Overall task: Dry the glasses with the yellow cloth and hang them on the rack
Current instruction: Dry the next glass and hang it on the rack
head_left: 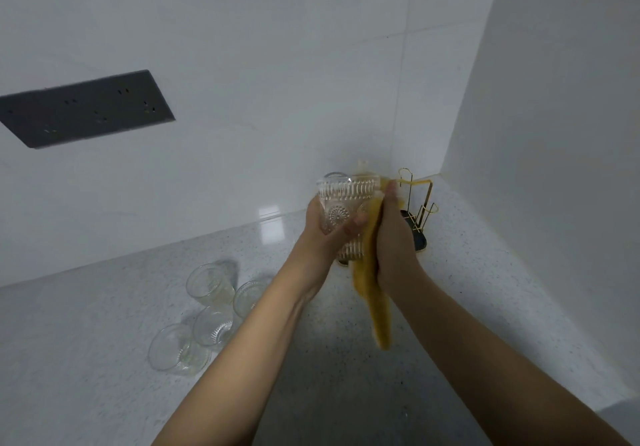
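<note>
My left hand grips an embossed clear glass held up above the counter. Against the glass's right side my right hand holds the yellow cloth, whose loose end hangs down between my forearms. Another embossed glass appears just below, partly hidden by my hands; whether it hangs on the rack I cannot tell. The gold wire rack with a dark base stands in the counter's corner right behind my right hand. Several clear glasses stand upright in a group on the counter at the left.
The speckled grey counter runs to white tiled walls at the back and right. A dark socket panel is set in the back wall at the upper left.
</note>
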